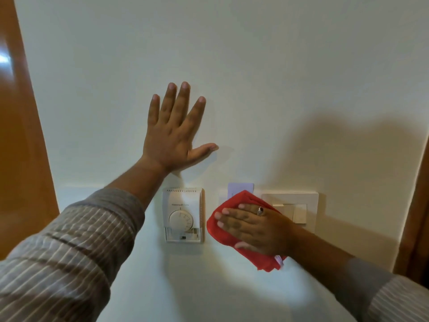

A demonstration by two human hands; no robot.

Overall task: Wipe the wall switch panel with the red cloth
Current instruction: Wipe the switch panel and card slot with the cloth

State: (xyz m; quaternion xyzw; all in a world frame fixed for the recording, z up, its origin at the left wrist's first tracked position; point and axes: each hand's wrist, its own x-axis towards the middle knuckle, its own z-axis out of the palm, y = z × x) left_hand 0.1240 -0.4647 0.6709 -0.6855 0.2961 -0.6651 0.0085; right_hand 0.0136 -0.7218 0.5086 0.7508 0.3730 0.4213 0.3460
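My right hand (pixel 255 225) lies flat on a folded red cloth (pixel 234 205) and presses it against the white wall. The cloth covers a small wall plate with a pale card (pixel 239 188) sticking up behind it. Just to the right, a cream wall switch panel (pixel 301 205) with rocker switches is partly hidden by my right hand and wrist. My left hand (pixel 174 135) rests flat on the wall higher up, fingers spread, holding nothing.
A white thermostat (pixel 183 214) with a round dial hangs on the wall to the left of the cloth. Orange-brown wooden door frames stand at the far left (pixel 21 135) and far right (pixel 417 217) edges of the wall.
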